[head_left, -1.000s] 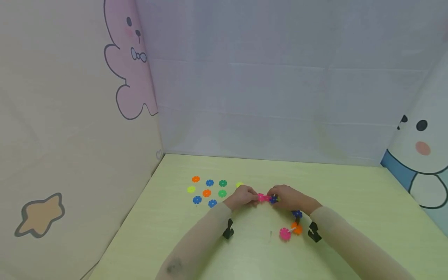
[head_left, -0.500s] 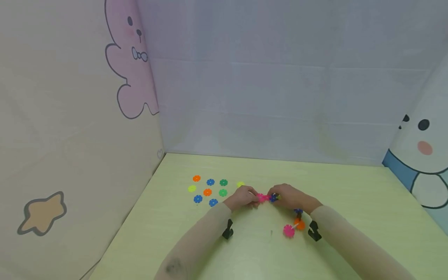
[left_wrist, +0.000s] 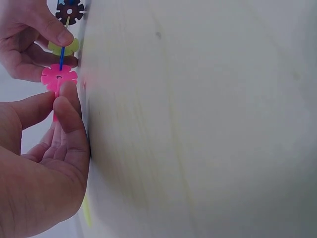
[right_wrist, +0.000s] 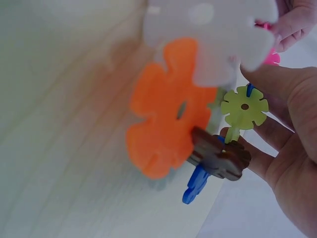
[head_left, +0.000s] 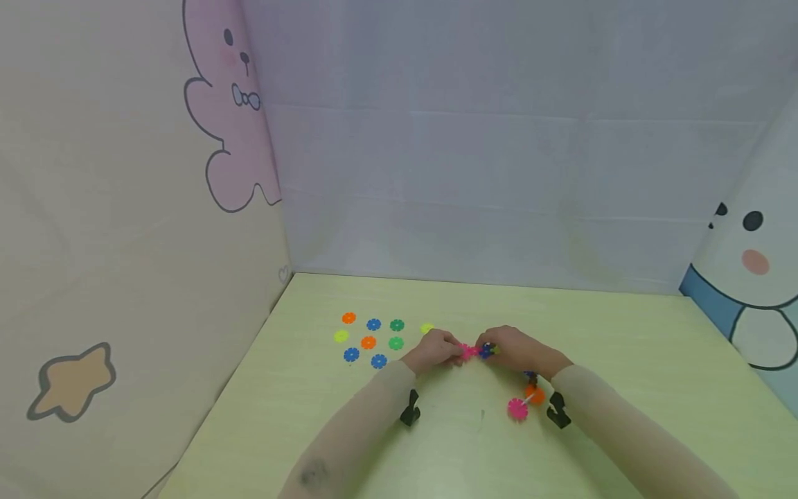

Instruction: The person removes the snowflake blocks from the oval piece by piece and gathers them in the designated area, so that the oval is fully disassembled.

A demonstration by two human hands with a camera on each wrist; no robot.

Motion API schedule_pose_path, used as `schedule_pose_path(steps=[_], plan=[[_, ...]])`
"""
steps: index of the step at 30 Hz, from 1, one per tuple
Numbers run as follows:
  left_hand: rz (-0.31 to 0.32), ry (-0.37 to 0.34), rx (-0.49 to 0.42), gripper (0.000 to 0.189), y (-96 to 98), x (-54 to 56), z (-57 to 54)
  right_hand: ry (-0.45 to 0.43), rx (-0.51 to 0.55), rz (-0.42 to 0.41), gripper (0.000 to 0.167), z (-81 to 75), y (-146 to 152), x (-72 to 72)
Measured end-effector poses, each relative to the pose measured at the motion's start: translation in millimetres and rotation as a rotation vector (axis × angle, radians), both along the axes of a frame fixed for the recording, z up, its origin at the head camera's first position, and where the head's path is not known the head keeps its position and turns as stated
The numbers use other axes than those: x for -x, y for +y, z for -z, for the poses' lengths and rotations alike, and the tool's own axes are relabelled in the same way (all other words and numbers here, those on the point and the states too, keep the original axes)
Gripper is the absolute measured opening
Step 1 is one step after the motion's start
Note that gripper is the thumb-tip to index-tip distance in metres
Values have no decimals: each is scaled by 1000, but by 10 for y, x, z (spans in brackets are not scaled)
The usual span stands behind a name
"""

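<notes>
My left hand (head_left: 433,348) pinches a pink snowflake disc (left_wrist: 56,106), seen edge-on in the left wrist view, against another pink disc (left_wrist: 59,77) at the end of a chain of slotted discs. My right hand (head_left: 514,348) grips the chain close by, at a blue disc (left_wrist: 62,58) slotted into a yellow-green disc (right_wrist: 244,107); its thumb partly covers that spot. Beyond follow a dark brown disc (right_wrist: 220,156), another blue disc (right_wrist: 195,184), an orange disc (right_wrist: 171,111), a white disc (right_wrist: 213,34) and a pink end disc (head_left: 517,409). How deeply the two near pink discs interlock is hidden by fingers.
Loose discs lie flat in rows at the table's back left, among them an orange disc (head_left: 368,342), a green disc (head_left: 395,343) and a blue disc (head_left: 379,361). A yellow disc (head_left: 427,328) lies just behind my left hand. Fabric walls (head_left: 486,173) border the table (head_left: 424,443).
The chain's tail, with the pink and orange discs, has swung a little right and away from me. Both hands stay nearly in place, holding the same discs.
</notes>
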State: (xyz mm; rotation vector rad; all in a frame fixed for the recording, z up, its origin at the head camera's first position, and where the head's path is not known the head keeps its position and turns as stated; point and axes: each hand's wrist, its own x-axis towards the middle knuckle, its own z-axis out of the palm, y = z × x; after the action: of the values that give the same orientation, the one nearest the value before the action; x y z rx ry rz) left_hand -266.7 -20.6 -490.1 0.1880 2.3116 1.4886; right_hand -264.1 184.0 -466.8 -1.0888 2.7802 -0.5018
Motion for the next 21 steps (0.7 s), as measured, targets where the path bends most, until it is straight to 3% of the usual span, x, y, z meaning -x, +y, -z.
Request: schedule_pose_path(steps=[21], plan=[[-95, -14, 77, 8, 93, 44, 40, -1, 10, 19, 19, 35, -1, 15]])
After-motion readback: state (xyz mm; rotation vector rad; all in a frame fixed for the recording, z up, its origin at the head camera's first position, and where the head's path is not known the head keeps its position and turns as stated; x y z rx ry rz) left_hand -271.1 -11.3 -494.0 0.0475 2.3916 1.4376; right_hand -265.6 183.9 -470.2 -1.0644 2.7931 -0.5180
